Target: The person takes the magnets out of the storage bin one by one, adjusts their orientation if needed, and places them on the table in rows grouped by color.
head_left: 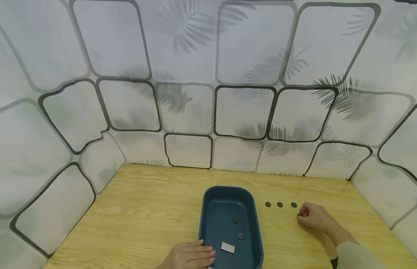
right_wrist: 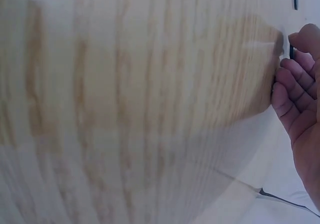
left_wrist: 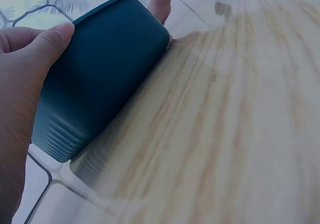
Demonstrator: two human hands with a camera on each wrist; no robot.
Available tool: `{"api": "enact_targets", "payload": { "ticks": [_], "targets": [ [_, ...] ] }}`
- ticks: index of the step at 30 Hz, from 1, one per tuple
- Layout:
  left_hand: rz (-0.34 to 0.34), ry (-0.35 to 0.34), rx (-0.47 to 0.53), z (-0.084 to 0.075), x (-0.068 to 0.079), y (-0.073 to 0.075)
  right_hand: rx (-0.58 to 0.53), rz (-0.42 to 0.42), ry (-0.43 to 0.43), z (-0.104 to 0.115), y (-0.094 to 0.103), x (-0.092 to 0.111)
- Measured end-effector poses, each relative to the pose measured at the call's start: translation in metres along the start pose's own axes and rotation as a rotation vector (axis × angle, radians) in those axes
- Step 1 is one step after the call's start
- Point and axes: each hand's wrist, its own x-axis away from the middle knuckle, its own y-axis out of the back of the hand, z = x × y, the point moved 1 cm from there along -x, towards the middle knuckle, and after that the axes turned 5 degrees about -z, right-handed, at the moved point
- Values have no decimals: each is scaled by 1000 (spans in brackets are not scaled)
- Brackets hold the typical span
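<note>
My left hand [head_left: 192, 256] holds the near left rim of a dark blue plastic bin [head_left: 258, 239]. Its fingers reach over the rim, and in the left wrist view the thumb [left_wrist: 57, 34] lies along the outer edge. Inside the bin are two dark discs and a pale rectangular block [head_left: 227, 247]. To the right, my right hand [head_left: 317, 218] pinches a small dark disc [right_wrist: 291, 51] between thumb and fingers, close over the table. Left of that hand, three similar discs lie in a row: a left one [head_left: 268, 204], a middle one [head_left: 280, 204] and a right one [head_left: 293, 204].
The bin stands on a wood-grain table [head_left: 144, 209]. Patterned cloth or paper walls [head_left: 188, 108] rise along the table's back and sides. In the bin, one disc [head_left: 236, 219] lies farther back than the other disc [head_left: 240, 235].
</note>
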Motion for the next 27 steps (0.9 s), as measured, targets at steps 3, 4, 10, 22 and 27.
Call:
{"api": "enact_targets", "payload": {
  "ticks": [3,4,10,22,27],
  "targets": [
    [-3,-7,-5,0,0,0,9,5,12,-3,-2,1],
    [-3,-11,-8,1,0,0,8,3,10,-4,-2,1],
    [6,7,-1,-1,0,1,13,-20,35,-6,-3,2],
    [8,2,-10,0,0,1,7,-45,54,-7,-4,6],
    [1,5,-12,0,1,1,2,-55,83,-6,-2,8]
  ]
}}
